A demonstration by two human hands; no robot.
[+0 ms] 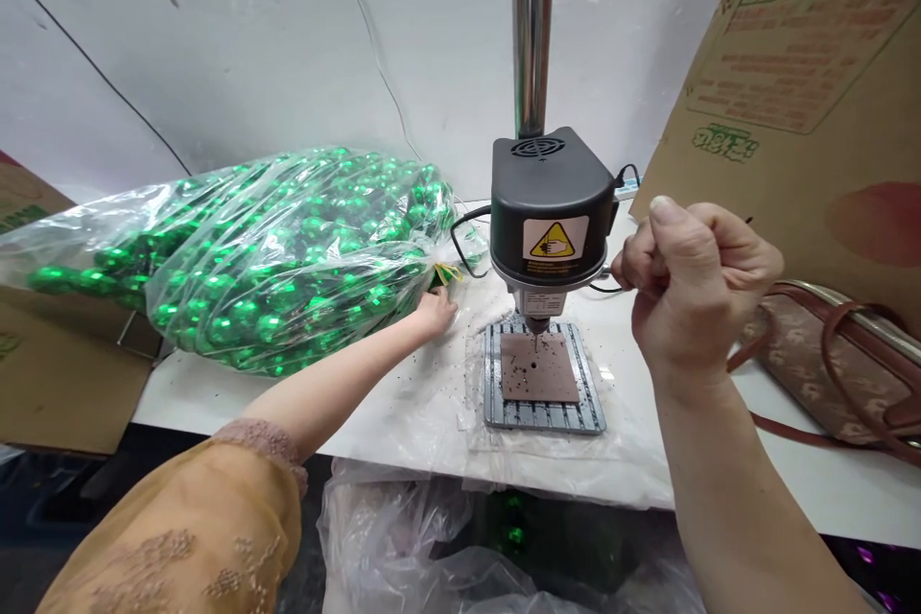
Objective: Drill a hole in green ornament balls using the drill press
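The right hand [697, 297] is clenched into a tight fist beside the black-housed mini bench drill [551, 201], its grip apparently closed on a thin dark lever [610, 274] that runs out from the housing. The left hand [436, 312] lies at the tied neck of a bulging clear plastic bag of shiny green baubles [288, 278]; its grip is hidden behind the bag, so whether it is closed cannot be told. The steel drill bit [533, 326] points down at a flat brown drilled plate [539, 369], which sits on a grey slotted metal base [545, 417], amid dark specks on the white bench [216, 403]. The work in hand appears centred on the drill, and any move there calls for a steady lever. A brown patterned handbag [827, 374] lies to the right.
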